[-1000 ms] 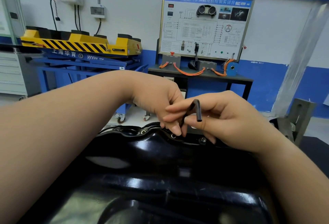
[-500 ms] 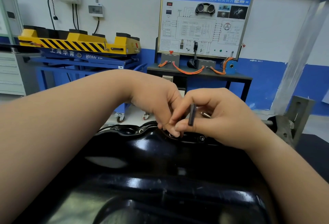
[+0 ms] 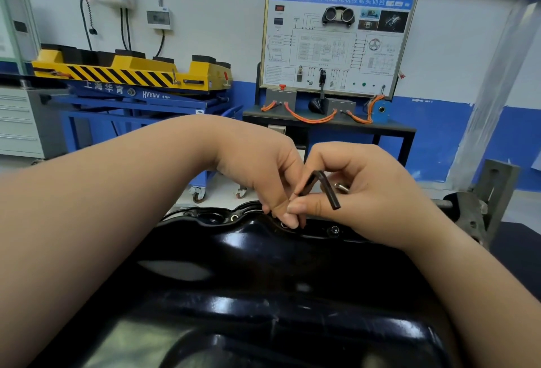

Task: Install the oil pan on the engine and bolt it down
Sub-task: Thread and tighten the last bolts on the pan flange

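Oil pan (image 3: 263, 265), far flange: right hand (image 3: 366, 201) pinches hex key (image 3: 328, 189) plus spare bolt (image 3: 341, 187); left hand (image 3: 263, 180) pinched, contents hidden; best started straight, finger-tight first.

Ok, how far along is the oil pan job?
The oil pan sits in place with one bolt in its far rim. The right hand holds a hex key and a spare bolt; the left hand touches that rim. Left: fitting the spare bolt, at least.
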`<state>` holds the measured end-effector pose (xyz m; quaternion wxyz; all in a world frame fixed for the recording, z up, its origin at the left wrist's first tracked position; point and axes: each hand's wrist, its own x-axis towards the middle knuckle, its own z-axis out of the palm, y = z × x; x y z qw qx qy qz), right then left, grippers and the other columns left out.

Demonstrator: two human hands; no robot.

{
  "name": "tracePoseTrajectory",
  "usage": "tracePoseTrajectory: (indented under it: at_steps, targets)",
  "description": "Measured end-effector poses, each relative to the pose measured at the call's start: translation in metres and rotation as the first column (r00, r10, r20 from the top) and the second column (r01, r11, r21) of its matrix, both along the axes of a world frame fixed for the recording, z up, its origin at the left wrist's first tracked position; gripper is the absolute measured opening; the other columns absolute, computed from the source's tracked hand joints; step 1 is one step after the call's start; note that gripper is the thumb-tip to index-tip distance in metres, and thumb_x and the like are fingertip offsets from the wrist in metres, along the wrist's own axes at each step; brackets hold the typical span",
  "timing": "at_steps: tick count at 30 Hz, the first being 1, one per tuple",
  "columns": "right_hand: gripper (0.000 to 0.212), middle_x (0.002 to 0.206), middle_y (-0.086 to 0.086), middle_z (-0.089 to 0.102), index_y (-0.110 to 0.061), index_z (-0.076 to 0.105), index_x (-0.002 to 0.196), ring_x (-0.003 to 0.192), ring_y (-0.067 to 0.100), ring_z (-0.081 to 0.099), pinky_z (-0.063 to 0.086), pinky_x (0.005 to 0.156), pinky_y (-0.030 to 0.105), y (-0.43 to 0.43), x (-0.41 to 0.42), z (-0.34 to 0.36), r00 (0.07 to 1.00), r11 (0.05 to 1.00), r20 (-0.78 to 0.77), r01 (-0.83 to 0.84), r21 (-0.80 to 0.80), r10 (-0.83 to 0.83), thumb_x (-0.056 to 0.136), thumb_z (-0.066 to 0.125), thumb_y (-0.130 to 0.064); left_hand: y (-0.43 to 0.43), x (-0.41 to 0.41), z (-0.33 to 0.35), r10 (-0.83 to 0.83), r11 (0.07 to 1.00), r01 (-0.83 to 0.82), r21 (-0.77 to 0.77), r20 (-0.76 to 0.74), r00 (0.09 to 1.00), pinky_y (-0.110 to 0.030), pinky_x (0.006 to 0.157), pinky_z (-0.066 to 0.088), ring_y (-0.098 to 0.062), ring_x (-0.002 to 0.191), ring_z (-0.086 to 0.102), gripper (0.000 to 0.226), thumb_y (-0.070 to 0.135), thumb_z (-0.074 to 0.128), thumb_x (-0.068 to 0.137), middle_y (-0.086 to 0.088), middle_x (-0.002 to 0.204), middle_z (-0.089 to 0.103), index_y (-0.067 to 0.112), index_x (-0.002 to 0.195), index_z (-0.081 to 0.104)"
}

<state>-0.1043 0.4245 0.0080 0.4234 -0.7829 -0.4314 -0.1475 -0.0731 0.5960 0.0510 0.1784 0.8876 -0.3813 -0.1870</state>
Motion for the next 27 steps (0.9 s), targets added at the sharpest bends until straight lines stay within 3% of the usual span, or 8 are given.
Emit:
tracePoseTrajectory:
  at_steps: [3,6,8,11,15,20,22,27]
  targets:
    - [0.008,0.076,-0.002,0.069,-0.01,0.07,0.078,0.065,0.035,0.062,0.051,0.062,0.044,-0.0021,-0.0006,0.0015,0.998,0.998,-0.035,-0.047,-0.03,0.045,0.074,0.077,-0.01,0.0008,0.0007,-0.0005,0.008,1.0,-0.008,-0.008,0.013,1.0,-0.012,0.064,0.043,-0.003,0.061,0.057,0.012,0.017,0.073,0.075,0.013,0.061,0.064,0.029,0.072,0.073]
    - [0.016,0.081,-0.002,0.073,-0.007,0.071,0.091,0.057,0.0,0.061,0.045,0.05,0.009,-0.0039,-0.0017,0.0014,0.982,0.986,-0.1,-0.164,-0.014,0.162,0.082,0.063,0.004,0.0013,0.0,0.0,-0.002,1.0,0.002,-0.012,0.02,1.0,-0.014,0.064,0.043,0.001,0.056,0.056,0.029,0.014,0.071,0.077,0.015,0.055,0.062,0.037,0.06,0.068]
    - [0.026,0.084,0.004,0.072,-0.01,0.068,0.097,0.052,-0.005,0.058,0.041,0.05,0.003,-0.0039,-0.001,0.001,0.977,0.982,-0.097,-0.19,0.009,0.19,0.085,0.057,0.01,0.0014,-0.0013,0.0009,-0.012,1.0,0.012,-0.012,0.002,1.0,-0.015,0.065,0.043,0.002,0.057,0.056,0.032,0.012,0.069,0.079,0.018,0.055,0.062,0.038,0.061,0.067]
    - [0.018,0.077,0.005,0.073,-0.01,0.07,0.087,0.049,-0.001,0.058,0.042,0.051,0.005,-0.0021,0.0012,-0.0013,0.986,0.988,-0.066,-0.15,0.019,0.151,0.082,0.062,0.005,0.0018,-0.0035,0.0025,-0.023,1.0,0.023,-0.005,0.014,1.0,-0.013,0.062,0.042,0.003,0.057,0.056,0.034,0.014,0.069,0.079,0.02,0.056,0.062,0.042,0.059,0.068]
    - [0.012,0.077,0.001,0.071,-0.006,0.068,0.074,0.067,0.027,0.066,0.054,0.064,0.035,-0.0016,0.0042,-0.0027,0.999,0.999,-0.05,-0.015,0.033,0.016,0.071,0.078,-0.013,-0.0002,-0.0045,0.0029,-0.007,1.0,0.007,-0.016,0.019,1.0,-0.013,0.063,0.043,0.003,0.055,0.055,0.035,0.016,0.072,0.075,0.019,0.053,0.059,0.042,0.052,0.067]
    - [0.016,0.074,0.005,0.068,-0.008,0.065,0.073,0.062,0.005,0.061,0.048,0.06,0.017,0.0,0.0046,-0.0022,1.0,1.0,0.006,-0.006,0.015,0.006,0.07,0.075,-0.021,-0.0007,-0.0042,0.0026,-0.009,1.0,0.009,-0.005,0.026,1.0,-0.024,0.074,0.047,-0.003,0.061,0.058,0.029,0.019,0.071,0.074,0.014,0.058,0.064,0.042,0.058,0.068]
    - [0.003,0.075,0.003,0.071,-0.012,0.069,0.081,0.059,0.001,0.061,0.043,0.056,0.008,-0.0006,0.0035,-0.0022,0.994,0.994,-0.028,-0.104,0.02,0.104,0.078,0.069,-0.013,0.0006,-0.0044,0.002,-0.012,1.0,0.012,-0.018,0.013,1.0,-0.024,0.074,0.049,0.0,0.062,0.059,0.026,0.02,0.07,0.074,0.015,0.06,0.065,0.042,0.061,0.069]
    - [0.028,0.087,0.002,0.073,-0.011,0.066,0.102,0.06,-0.006,0.061,0.042,0.054,0.001,-0.0061,0.0034,-0.0017,0.975,0.976,-0.049,-0.217,0.003,0.217,0.086,0.056,0.009,0.0026,-0.0048,0.0014,-0.018,1.0,0.018,-0.02,-0.014,1.0,-0.02,0.071,0.05,0.0,0.063,0.059,0.015,0.022,0.068,0.072,0.016,0.063,0.066,0.038,0.072,0.07]
